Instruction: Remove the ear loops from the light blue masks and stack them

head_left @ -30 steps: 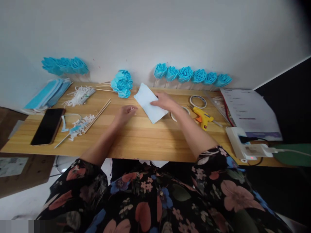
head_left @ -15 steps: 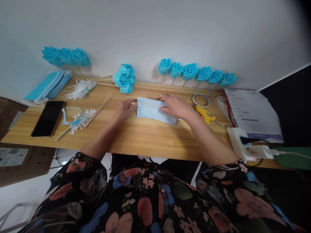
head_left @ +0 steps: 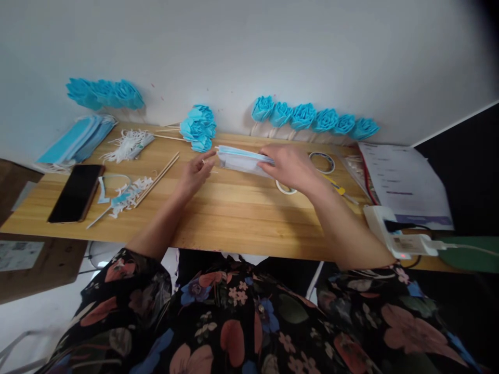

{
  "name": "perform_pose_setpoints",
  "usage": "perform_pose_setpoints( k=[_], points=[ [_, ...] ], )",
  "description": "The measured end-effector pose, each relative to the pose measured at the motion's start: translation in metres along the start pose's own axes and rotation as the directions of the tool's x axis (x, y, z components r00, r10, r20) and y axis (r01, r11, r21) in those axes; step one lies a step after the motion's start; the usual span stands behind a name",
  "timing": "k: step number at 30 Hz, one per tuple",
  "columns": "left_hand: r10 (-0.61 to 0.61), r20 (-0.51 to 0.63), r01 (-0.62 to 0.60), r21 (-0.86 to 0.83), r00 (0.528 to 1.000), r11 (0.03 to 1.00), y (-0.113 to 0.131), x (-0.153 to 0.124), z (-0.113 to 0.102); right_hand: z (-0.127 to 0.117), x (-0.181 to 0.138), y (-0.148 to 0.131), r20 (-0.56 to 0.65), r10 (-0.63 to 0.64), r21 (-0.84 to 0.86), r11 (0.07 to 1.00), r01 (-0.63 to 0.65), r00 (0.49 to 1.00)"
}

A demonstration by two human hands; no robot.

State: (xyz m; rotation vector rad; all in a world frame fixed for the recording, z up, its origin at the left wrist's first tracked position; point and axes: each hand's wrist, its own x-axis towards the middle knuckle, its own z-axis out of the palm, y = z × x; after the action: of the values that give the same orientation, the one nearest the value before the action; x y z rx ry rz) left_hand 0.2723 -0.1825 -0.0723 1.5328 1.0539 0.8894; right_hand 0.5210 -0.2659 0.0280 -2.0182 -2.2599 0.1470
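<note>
My right hand (head_left: 289, 167) grips the right end of a few pale blue face masks (head_left: 245, 160) lying together, thumb in front and fingers behind. The masks are tilted up, showing their long edges and a whitish front. Just off their left end is my left hand (head_left: 197, 172), its fingers curled around a thin white ear loop (head_left: 212, 172); part of the loop is hidden by the fingers. Under my right wrist a white ring of tape (head_left: 286, 189) lies partly covered. A yellow glue gun (head_left: 337, 185) lies beyond my right forearm, mostly hidden.
Blue mask roses (head_left: 302, 116) lean along the wall, with more roses (head_left: 198, 128) on the wooden table (head_left: 234, 223). At left lie a mask stack (head_left: 76, 140), cut ear loops (head_left: 130, 144), a phone (head_left: 77, 192) and wooden sticks (head_left: 158, 179). A power strip (head_left: 384, 228) sits at right.
The masks, flat before, are tipped up and shifted slightly left. My right hand has closed around their right end, uncovering the tape ring. My left hand has moved slightly left of them.
</note>
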Motion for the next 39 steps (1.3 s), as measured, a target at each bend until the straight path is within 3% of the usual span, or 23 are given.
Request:
perform_pose_setpoints(
  k=[3,5,7,9,11,13,14,16,18,21,24,26,29,31,35,39],
  points=[
    [-0.063,-0.04,0.056,-0.144,0.997,0.988,0.003,0.001,-0.004,0.002,0.001,0.006,-0.1,0.07,0.234,0.971,-0.045,0.993],
    [-0.083,-0.054,0.072,-0.181,0.995,0.981,0.005,0.001,-0.005,0.017,0.004,0.007,-0.113,0.167,0.489,0.868,-0.091,0.98],
    [-0.096,-0.067,0.082,-0.185,0.993,0.979,0.005,0.0,-0.005,0.042,0.006,0.003,-0.05,0.257,0.71,0.689,-0.146,0.965],
    [-0.099,-0.067,0.085,-0.18,0.993,0.98,0.004,0.0,-0.005,0.068,0.005,-0.003,0.075,0.344,0.806,0.532,-0.26,0.936],
    [-0.098,-0.058,0.086,-0.179,0.993,0.98,0.002,0.0,-0.005,0.087,-0.002,-0.009,0.113,0.358,0.805,0.513,-0.297,0.927],
    [-0.091,-0.051,0.082,-0.153,0.995,0.985,-0.002,0.001,-0.005,0.093,-0.013,-0.012,0.103,0.344,0.786,0.547,-0.288,0.933],
    [-0.075,-0.051,0.069,-0.116,0.996,0.991,-0.004,0.001,-0.005,0.09,-0.019,-0.01,0.06,0.338,0.739,0.617,-0.269,0.939],
    [-0.007,-0.043,0.009,0.026,0.999,1.0,-0.007,0.001,-0.005,0.078,-0.033,-0.001,-0.08,0.312,0.511,0.828,-0.23,0.947],
    [0.081,0.002,-0.079,0.215,0.997,0.973,-0.007,-0.003,-0.003,0.064,-0.046,0.015,-0.143,0.298,0.283,0.926,-0.25,0.944],
    [0.127,0.202,-0.201,0.406,0.971,0.891,-0.003,-0.014,0.006,0.054,-0.057,0.039,-0.068,0.342,0.061,0.939,-0.339,0.937],
    [0.077,0.465,-0.347,0.531,0.882,0.773,0.004,-0.028,0.022,0.058,-0.058,0.05,-0.003,0.322,-0.072,0.944,-0.321,0.947],
    [0.025,0.558,-0.438,0.622,0.83,0.649,0.008,-0.035,0.031,0.064,-0.054,0.051,-0.01,0.328,-0.102,0.94,-0.327,0.945],
    [-0.041,0.58,-0.494,0.726,0.813,0.477,0.011,-0.038,0.041,0.068,-0.043,0.048,-0.031,0.378,-0.096,0.92,-0.379,0.925],
    [-0.063,0.566,-0.495,0.765,0.822,0.412,0.012,-0.038,0.045,0.068,-0.035,0.048,-0.052,0.411,-0.088,0.906,-0.414,0.91],
    [-0.098,0.537,-0.475,0.806,0.838,0.353,0.014,-0.037,0.047,0.065,-0.028,0.039,-0.16,0.351,-0.065,0.929,-0.365,0.922],
    [-0.096,0.526,-0.471,0.818,0.845,0.33,0.014,-0.037,0.048,0.067,-0.036,0.02,-0.047,0.216,0.022,0.976,-0.215,0.975]
  ],
)
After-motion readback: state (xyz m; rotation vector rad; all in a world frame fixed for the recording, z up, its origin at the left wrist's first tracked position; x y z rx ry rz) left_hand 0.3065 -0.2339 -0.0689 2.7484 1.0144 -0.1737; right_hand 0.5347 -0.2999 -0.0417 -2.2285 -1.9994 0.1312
